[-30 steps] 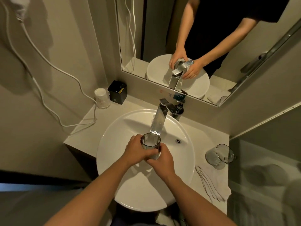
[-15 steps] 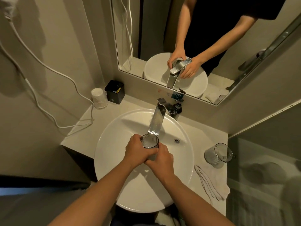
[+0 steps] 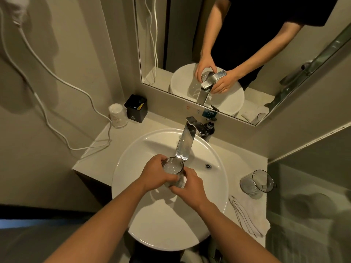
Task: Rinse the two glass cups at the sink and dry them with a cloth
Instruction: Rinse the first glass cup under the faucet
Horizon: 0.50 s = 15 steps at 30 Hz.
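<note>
A ribbed glass cup stands upright under the spout of the chrome tap, over the round white sink, with frothy water inside it. My left hand wraps its left side. My right hand holds its lower right side. A second glass cup lies tilted on the counter to the right of the sink. Below it a folded white cloth rests on the counter.
A black box and a wrapped white cup stand at the counter's back left. A white cord hangs down the left wall onto the counter. A mirror hangs behind the tap. A glass partition stands at the right.
The cup has filled with more bubbling water. Both hands keep their hold on it under the spout and have barely shifted.
</note>
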Each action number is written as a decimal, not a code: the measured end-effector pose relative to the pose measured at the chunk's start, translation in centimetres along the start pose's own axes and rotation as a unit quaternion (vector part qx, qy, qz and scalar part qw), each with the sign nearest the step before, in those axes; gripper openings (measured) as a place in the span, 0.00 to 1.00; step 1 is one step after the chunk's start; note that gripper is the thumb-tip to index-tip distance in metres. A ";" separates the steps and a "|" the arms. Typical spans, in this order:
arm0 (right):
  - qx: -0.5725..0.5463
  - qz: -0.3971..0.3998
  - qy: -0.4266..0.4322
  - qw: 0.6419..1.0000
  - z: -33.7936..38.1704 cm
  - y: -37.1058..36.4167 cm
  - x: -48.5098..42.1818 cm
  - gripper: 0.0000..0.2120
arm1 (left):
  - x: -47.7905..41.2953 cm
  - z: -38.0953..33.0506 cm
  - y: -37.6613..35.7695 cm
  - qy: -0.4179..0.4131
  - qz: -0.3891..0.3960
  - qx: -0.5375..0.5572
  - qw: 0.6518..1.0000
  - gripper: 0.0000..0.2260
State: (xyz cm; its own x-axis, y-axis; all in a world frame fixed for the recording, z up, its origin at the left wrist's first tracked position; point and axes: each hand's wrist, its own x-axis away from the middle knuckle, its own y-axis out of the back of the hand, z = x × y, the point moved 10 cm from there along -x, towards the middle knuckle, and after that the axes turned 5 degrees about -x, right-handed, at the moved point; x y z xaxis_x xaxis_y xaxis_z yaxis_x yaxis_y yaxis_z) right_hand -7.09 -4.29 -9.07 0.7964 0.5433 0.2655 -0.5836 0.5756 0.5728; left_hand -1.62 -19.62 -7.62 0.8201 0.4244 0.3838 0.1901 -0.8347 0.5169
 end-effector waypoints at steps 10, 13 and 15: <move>0.025 -0.004 -0.020 0.999 -0.8 -0.7 -0.3 0.29 | 0.8 1.6 -1.1 0.041 0.003 0.054 0.998 0.31; 0.028 0.041 -0.013 0.999 -1.3 -0.2 -0.6 0.33 | 0.6 1.5 -1.3 0.022 0.061 0.067 0.996 0.31; 0.039 0.071 -0.005 0.997 -1.4 0.0 -0.9 0.37 | 0.5 1.2 -1.5 0.015 0.089 0.067 0.994 0.30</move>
State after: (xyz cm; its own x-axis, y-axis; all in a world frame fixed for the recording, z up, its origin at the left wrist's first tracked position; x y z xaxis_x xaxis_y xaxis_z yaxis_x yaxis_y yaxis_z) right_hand -8.06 -3.93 -10.38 0.7083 0.6094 0.3563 -0.6772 0.4443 0.5865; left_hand -0.79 -18.59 -9.12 0.8314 0.2750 0.4829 0.1158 -0.9356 0.3335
